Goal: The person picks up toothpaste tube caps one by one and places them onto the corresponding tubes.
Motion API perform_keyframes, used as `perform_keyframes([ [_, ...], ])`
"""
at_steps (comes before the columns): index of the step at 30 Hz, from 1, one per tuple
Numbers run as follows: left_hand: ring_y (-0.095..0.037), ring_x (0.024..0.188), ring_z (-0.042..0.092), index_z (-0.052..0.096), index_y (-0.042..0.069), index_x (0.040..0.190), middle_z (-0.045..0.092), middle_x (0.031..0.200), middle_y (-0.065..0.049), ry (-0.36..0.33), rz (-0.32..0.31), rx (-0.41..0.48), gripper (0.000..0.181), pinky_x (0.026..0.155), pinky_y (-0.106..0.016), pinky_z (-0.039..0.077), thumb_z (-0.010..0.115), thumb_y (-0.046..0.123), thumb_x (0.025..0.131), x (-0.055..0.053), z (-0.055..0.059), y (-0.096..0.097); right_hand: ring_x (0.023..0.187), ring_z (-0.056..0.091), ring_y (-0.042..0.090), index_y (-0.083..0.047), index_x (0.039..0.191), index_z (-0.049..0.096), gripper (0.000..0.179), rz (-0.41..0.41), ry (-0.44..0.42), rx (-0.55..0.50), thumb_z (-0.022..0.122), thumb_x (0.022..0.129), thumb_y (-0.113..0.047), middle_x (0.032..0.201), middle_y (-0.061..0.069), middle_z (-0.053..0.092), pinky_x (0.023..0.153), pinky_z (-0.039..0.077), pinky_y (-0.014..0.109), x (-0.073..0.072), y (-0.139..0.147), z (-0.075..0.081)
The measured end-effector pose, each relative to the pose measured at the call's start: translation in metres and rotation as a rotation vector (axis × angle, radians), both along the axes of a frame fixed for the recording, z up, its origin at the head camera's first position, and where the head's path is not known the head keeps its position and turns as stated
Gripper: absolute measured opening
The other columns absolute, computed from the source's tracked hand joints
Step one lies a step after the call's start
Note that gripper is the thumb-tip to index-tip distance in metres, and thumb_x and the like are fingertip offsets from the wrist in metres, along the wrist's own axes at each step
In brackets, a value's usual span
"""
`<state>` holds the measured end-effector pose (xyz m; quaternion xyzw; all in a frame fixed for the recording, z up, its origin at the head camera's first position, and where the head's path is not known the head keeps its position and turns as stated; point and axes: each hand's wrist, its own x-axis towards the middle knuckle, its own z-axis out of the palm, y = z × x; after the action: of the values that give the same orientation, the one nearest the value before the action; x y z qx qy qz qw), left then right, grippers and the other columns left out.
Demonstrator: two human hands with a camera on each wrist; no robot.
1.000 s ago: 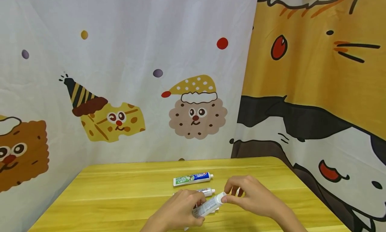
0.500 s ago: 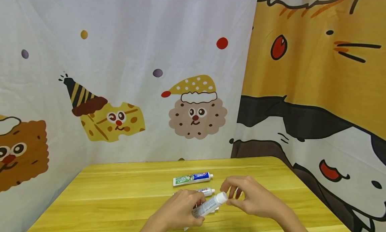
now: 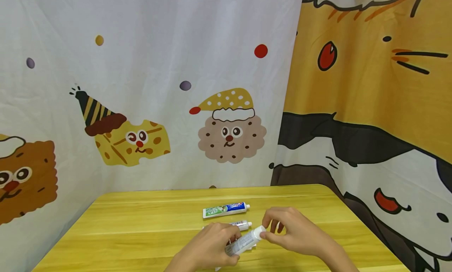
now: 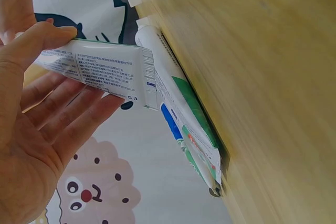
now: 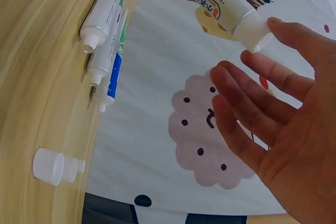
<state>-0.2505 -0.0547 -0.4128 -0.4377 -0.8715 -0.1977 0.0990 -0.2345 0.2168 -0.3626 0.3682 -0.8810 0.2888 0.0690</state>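
From the head view we lose the lower end of the white tube behind the left hand, and both forearms run off the bottom edge. The print on the tube is too small for us to read there; the left wrist view shows only dense lines of text on its flattened, crimped tail. A second small tube is mostly hidden behind the hands, so only its capped end shows.

The white tube is smooth, glossy plastic, round at the cap and flat at the tail. It is held tilted just above the wooden counter, cap end raised toward the right. The counter is yellow wood with a visible grain. A green, white and blue toothpaste tube lies flat on it farther back, well clear of the hands. In the right wrist view a loose white cap, stepped and round, rests apart on the counter, and we count three tubes lying side by side there. Behind hang printed cloth curtains with cartoon biscuits.

The left hand grips the tube's body, thumb on top and fingers beneath. The right hand meets the cap with its thumb and forefinger tips, the other fingers loosely spread.
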Motion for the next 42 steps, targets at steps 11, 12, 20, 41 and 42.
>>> perform_keyframes([
  [11, 0.009, 0.064, 0.048, 0.069, 0.022, 0.100, 0.066, 0.088, 0.020, -0.018, 0.012, -0.014, 0.026, 0.057, -0.008, 0.040, 0.083, 0.028, 0.079, 0.0014, 0.0003, 0.0005, 0.078, 0.065, -0.002, -0.028, 0.109, 0.067, 0.023, 0.063, -0.032, -0.075, 0.081, 0.090, -0.028, 0.100, -0.012, 0.071, 0.069, 0.059, 0.025, 0.0015, 0.0030, 0.0006],
  [12, 0.009, 0.065, 0.048, 0.069, 0.022, 0.100, 0.066, 0.088, 0.019, -0.024, 0.014, -0.015, 0.026, 0.057, -0.008, 0.040, 0.083, 0.028, 0.079, 0.0015, 0.0005, 0.0006, 0.079, 0.065, -0.002, -0.027, 0.110, 0.067, 0.026, 0.086, -0.021, -0.081, 0.082, 0.089, -0.022, 0.101, -0.012, 0.071, 0.069, 0.058, 0.024, 0.0016, 0.0031, 0.0006],
  [20, 0.008, 0.066, 0.050, 0.068, 0.022, 0.101, 0.066, 0.090, 0.019, -0.068, 0.031, -0.027, 0.026, 0.059, -0.011, 0.043, 0.083, 0.029, 0.080, 0.0027, 0.0007, 0.0015, 0.077, 0.063, -0.004, -0.027, 0.104, 0.069, 0.026, 0.125, 0.029, -0.062, 0.080, 0.088, -0.011, 0.097, -0.012, 0.072, 0.061, 0.055, 0.021, 0.0019, 0.0024, -0.0008],
  [41, 0.009, 0.067, 0.049, 0.068, 0.023, 0.100, 0.065, 0.089, 0.020, -0.044, 0.028, -0.021, 0.026, 0.059, -0.010, 0.041, 0.082, 0.029, 0.079, 0.0023, 0.0000, 0.0012, 0.077, 0.064, -0.004, -0.026, 0.107, 0.066, 0.019, 0.037, -0.090, -0.014, 0.075, 0.094, -0.035, 0.092, -0.015, 0.069, 0.067, 0.057, 0.022, 0.0013, 0.0029, 0.0019],
  [42, 0.009, 0.067, 0.050, 0.068, 0.023, 0.100, 0.066, 0.090, 0.020, -0.047, 0.028, -0.021, 0.026, 0.059, -0.010, 0.042, 0.082, 0.029, 0.080, 0.0021, 0.0001, 0.0010, 0.078, 0.064, -0.003, -0.026, 0.109, 0.066, 0.021, 0.050, -0.090, -0.018, 0.077, 0.093, -0.031, 0.094, -0.015, 0.070, 0.067, 0.057, 0.023, 0.0013, 0.0031, 0.0020],
])
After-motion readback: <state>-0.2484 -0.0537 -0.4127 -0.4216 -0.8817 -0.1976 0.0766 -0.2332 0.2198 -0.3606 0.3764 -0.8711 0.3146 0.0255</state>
